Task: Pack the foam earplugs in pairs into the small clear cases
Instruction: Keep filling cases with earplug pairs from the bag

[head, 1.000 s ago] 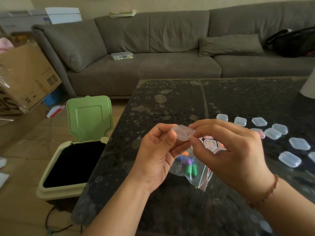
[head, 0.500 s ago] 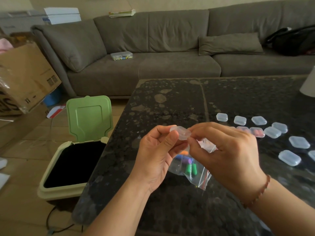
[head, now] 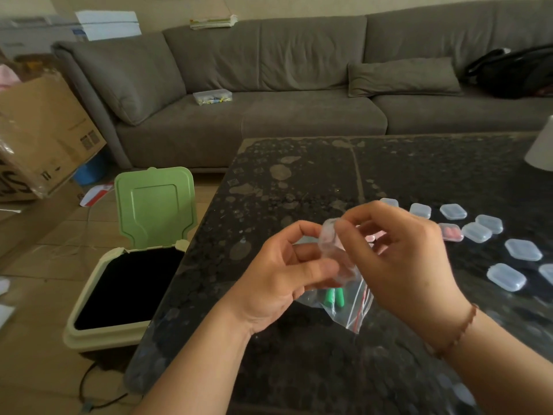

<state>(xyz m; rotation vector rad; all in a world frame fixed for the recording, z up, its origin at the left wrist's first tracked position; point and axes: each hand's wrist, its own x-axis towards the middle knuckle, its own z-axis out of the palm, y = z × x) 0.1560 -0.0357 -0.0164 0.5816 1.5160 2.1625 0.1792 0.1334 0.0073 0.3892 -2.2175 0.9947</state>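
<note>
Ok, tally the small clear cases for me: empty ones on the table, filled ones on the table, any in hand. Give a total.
Empty-looking small clear plastic cases on the black speckled table: 8
Clear case with pink earplugs on the table: 1
Clear held case, gripped by left hand and right hand: 1
Total: 10 in view; the right hand may hide more.

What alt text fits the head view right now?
Two bare hands, left hand and right hand, hold a small clear plastic case above a dark speckled stone table. A clear zip bag holding green foam earplugs hangs beneath the hands; more small clear cases lie to the right.
</note>
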